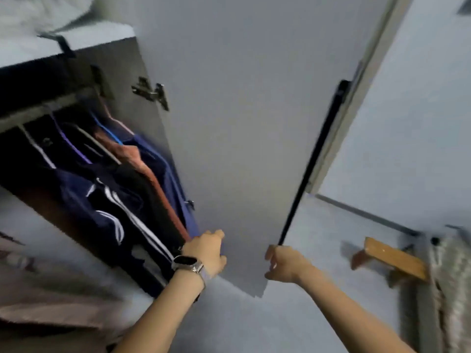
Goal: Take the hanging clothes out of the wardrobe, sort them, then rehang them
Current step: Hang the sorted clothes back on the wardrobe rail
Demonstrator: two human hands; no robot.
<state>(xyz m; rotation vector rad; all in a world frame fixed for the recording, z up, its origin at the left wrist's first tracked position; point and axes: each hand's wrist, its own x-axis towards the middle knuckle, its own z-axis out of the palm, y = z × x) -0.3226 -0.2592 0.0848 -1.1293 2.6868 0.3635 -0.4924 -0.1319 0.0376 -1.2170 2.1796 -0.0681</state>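
The wardrobe [142,72] stands with its grey door [242,149] swung wide. Inside, several garments hang on a rail: a navy jacket with white stripes [107,205], an orange-brown garment [153,179] and a blue one [163,159] nearest the door. My left hand [206,250], with a watch on the wrist, is against the door's inner face beside the blue garment; its fingers are hidden behind the knuckles. My right hand [285,263] grips the door's free edge just below the long black handle [316,159].
A metal hinge [151,93] shows at the door's upper left. White bedding [38,11] lies on top of the wardrobe. A wooden stool [392,258] and a grey patterned cloth [451,276] stand at the right. Brown fabric [51,309] lies at the lower left.
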